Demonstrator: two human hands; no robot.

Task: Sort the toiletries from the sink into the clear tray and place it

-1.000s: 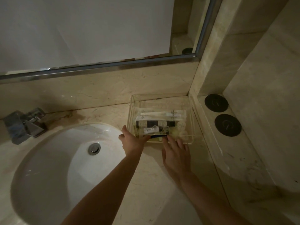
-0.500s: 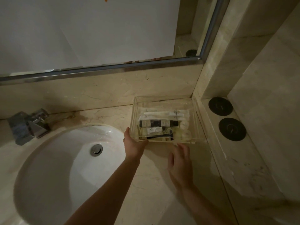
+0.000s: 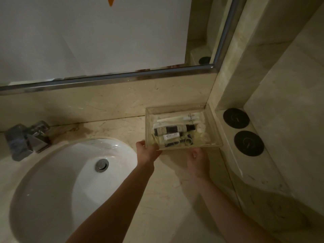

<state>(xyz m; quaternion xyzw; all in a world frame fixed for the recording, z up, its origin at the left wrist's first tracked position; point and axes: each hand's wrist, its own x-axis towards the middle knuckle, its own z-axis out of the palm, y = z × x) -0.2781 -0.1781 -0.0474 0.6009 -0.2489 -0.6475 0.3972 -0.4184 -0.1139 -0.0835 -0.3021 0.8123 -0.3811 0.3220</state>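
The clear tray (image 3: 213, 120) rests on the marble counter in the back right corner, against the wall and the side ledge. Inside lie several toiletries: a white wrapped toothbrush (image 3: 177, 118), a dark bottle (image 3: 175, 129), a small white tube (image 3: 171, 136) and pale wrapped items (image 3: 201, 135). My left hand (image 3: 146, 152) grips the tray's near left corner, thumb over the rim. Just in front of the tray's near edge my right hand (image 3: 197, 161) hovers with its fingers apart, holding nothing. The white sink basin (image 3: 57, 186) at the left holds no toiletries.
A chrome tap (image 3: 28, 139) stands at the sink's back left. Two black round discs (image 3: 236, 118) (image 3: 249, 143) lie on the raised stone ledge right of the tray. A framed mirror (image 3: 105, 79) runs along the back wall.
The tray has slid back and right into the corner. My right hand has come off its front edge and drawn back; my left hand has stayed on the near left corner.
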